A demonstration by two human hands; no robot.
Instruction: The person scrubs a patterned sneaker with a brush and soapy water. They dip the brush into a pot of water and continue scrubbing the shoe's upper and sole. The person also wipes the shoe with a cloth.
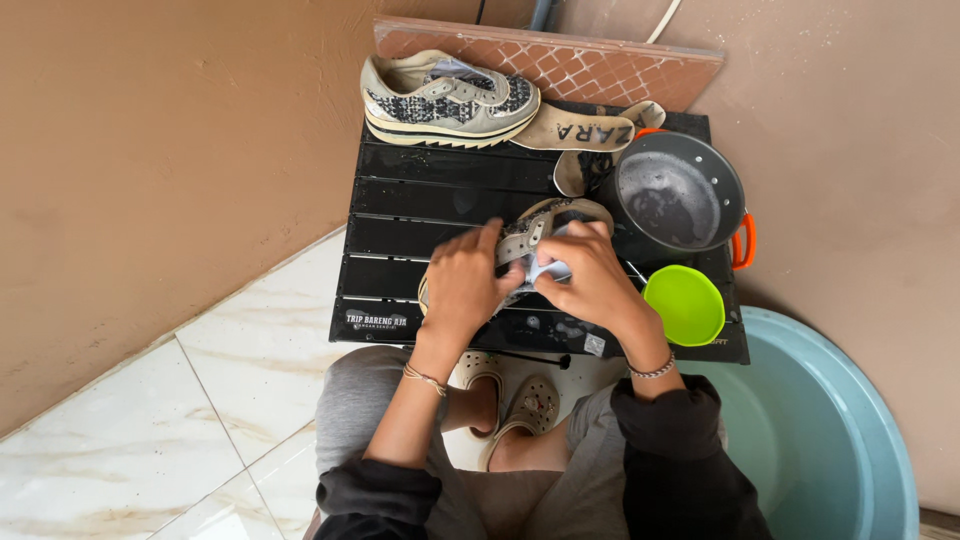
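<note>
The beige sneaker (535, 225) lay on the low black slatted table (420, 200), near its front edge and just left of the dark pot (680, 190). Its long axis ran diagonally, one end toward the pot at upper right, the other toward the person's left wrist; which end was the toe could not be told under the hands. The left hand (462, 282) was curled over the near half of the shoe, fingers closed on it. The right hand (590, 272) pressed a pale cloth or brush (548, 268) against its side, fingers folded tight around that.

Judged from this, the wet, glossy slats could let the shoe skid toward the pot of soapy water, and a hard stroke might knock the green bowl (685, 303) off the table's corner toward the blue basin (830, 430).

1 more sneaker (447, 98) stood at the back beside 2 insoles (590, 130), against a tile (560, 60). Below the table, the feet wore clogs (520, 405).
</note>
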